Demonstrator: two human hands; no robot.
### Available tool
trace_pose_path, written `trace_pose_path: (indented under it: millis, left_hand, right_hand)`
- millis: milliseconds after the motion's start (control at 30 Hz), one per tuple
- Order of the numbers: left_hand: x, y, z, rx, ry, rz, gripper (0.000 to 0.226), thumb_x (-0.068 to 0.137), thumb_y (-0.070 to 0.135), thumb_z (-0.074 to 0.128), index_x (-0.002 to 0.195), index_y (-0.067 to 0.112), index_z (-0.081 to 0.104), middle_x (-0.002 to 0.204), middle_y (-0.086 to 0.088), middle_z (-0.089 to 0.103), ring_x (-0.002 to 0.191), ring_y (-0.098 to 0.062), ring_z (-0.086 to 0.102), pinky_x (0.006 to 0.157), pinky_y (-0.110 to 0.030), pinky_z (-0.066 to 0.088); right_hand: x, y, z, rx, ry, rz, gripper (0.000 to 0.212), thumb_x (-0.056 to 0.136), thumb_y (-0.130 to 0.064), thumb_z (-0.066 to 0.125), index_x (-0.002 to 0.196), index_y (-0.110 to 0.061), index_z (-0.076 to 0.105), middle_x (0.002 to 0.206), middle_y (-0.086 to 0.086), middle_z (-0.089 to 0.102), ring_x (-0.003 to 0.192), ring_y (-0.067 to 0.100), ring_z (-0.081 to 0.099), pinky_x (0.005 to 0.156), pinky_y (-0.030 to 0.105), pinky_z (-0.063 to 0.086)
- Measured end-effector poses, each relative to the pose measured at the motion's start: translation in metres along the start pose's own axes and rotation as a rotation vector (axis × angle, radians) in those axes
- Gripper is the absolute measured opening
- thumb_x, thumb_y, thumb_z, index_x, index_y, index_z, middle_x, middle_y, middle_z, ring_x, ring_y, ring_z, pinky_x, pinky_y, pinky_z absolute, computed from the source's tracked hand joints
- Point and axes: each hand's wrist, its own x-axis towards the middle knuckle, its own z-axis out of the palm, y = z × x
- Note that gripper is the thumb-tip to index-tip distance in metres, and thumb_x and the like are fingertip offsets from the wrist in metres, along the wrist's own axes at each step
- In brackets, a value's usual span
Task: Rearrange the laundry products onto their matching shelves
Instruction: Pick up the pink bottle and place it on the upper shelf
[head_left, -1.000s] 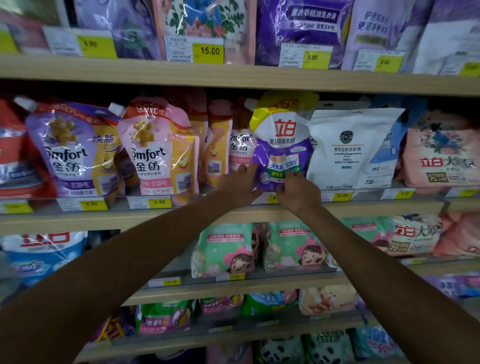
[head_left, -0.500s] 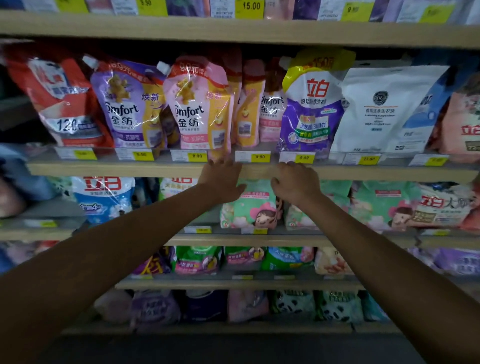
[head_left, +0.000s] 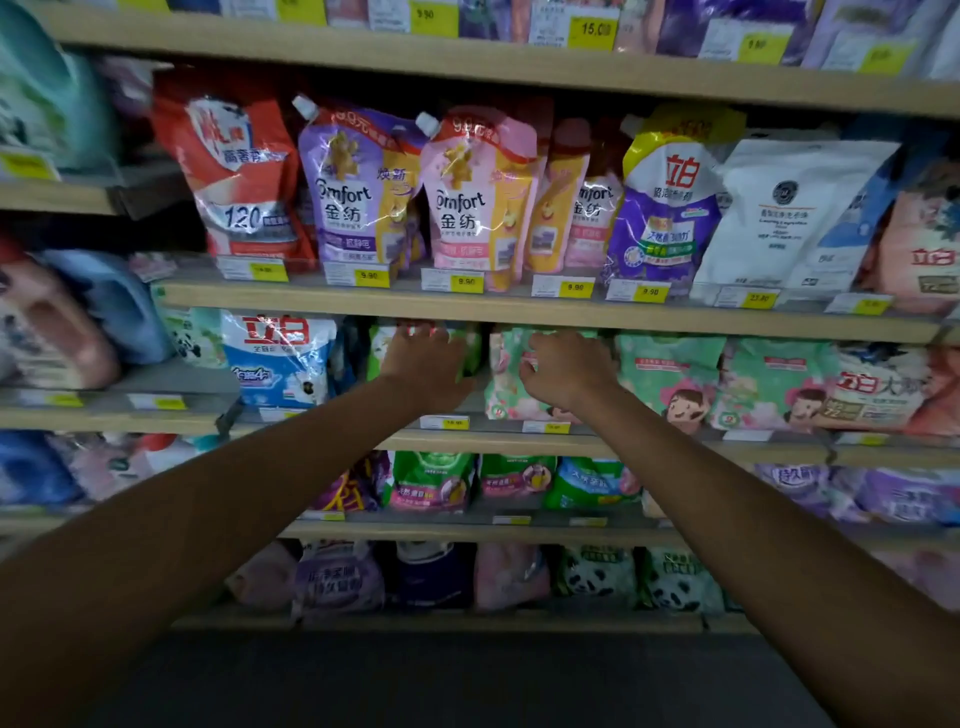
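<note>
From the head view we see both bare arms reaching up from six o'clock toward the second shelf (head_left: 519, 314) of a store rack; our left hand (head_left: 423, 371) sits just left of centre, its fingers spread wide against a green pouch (head_left: 470, 348) under that shelf's front edge, holding nothing that we can make out; our right hand (head_left: 563, 371), at about three o'clock from the left, curls loosely in front of a pale green and pink pouch (head_left: 504, 374), fingers half bent, and we cannot tell whether it grips the pouch or only touches it.

The laundry products stand in rows; at twelve o'clock from the hands, on the shelf above, are a purple Comfort pouch (head_left: 358, 192) with a white spout cap and a pink Comfort pouch (head_left: 475, 200) just beside it, both glossy with a gold bear printed near the top; at one o'clock stands a purple and white pouch with a yellow top (head_left: 667, 208), and next to it a white bag (head_left: 789, 213); at eleven o'clock leans a red pouch marked 120 (head_left: 234, 171).

At nine o'clock from the left hand stands a blue and white bag (head_left: 280, 358); yellow price tags (head_left: 574, 287) line the shelf edges.
</note>
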Motion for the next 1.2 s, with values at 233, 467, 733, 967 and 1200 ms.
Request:
trace_pose_path:
  millis: [233, 467, 733, 967, 1200]
  left_hand:
    - [-0.115, -0.093, 0.02, -0.058, -0.053, -0.07, 0.062, 0.093, 0.05, 0.043, 0.141, 0.012, 0.032, 0.134, -0.013, 0.049, 0.122, -0.033, 0.049, 0.098, -0.043, 0.038]
    - [-0.213, -0.183, 0.042, -0.084, -0.079, -0.179, 0.06, 0.091, 0.05, 0.045, 0.138, 0.015, 0.036, 0.135, -0.01, 0.05, 0.123, -0.032, 0.05, 0.098, -0.041, 0.039]
    - [-0.254, -0.281, 0.065, -0.074, -0.102, -0.3, 0.055, 0.093, 0.051, 0.042, 0.133, 0.013, 0.045, 0.134, -0.011, 0.051, 0.125, -0.031, 0.048, 0.101, -0.041, 0.036]
    - [-0.254, -0.386, 0.109, 0.036, -0.194, -0.324, 0.055, 0.093, 0.053, 0.039, 0.129, 0.013, 0.047, 0.13, -0.01, 0.052, 0.122, -0.031, 0.049, 0.099, -0.041, 0.037]
    - [-0.234, -0.495, 0.138, 0.081, -0.222, -0.376, 0.057, 0.093, 0.053, 0.039, 0.132, 0.013, 0.047, 0.133, -0.009, 0.051, 0.123, -0.03, 0.049, 0.101, -0.04, 0.035]
  right_hand:
    - [-0.048, -0.136, -0.004, 0.005, -0.033, -0.097, 0.029, 0.098, -0.033, 0.041, 0.111, -0.013, 0.057, 0.085, 0.008, 0.057, 0.09, 0.032, 0.059, 0.077, 0.036, 0.047]
    - [-0.08, -0.263, 0.002, 0.08, -0.025, -0.229, 0.033, 0.096, -0.032, 0.042, 0.113, -0.009, 0.058, 0.102, 0.012, 0.065, 0.1, 0.031, 0.061, 0.068, 0.031, 0.036]
    - [-0.049, -0.37, 0.015, 0.098, -0.004, -0.305, 0.035, 0.095, -0.035, 0.043, 0.116, -0.011, 0.059, 0.111, 0.012, 0.066, 0.107, 0.032, 0.06, 0.078, 0.034, 0.045]
    - [0.02, -0.468, 0.056, 0.16, -0.084, -0.346, 0.036, 0.093, -0.034, 0.043, 0.117, -0.01, 0.057, 0.117, 0.015, 0.064, 0.109, 0.035, 0.059, 0.086, 0.038, 0.044]
    - [0.104, -0.565, 0.082, 0.2, -0.137, -0.395, 0.033, 0.093, -0.032, 0.045, 0.112, -0.009, 0.059, 0.119, 0.014, 0.063, 0.112, 0.033, 0.057, 0.088, 0.037, 0.041]
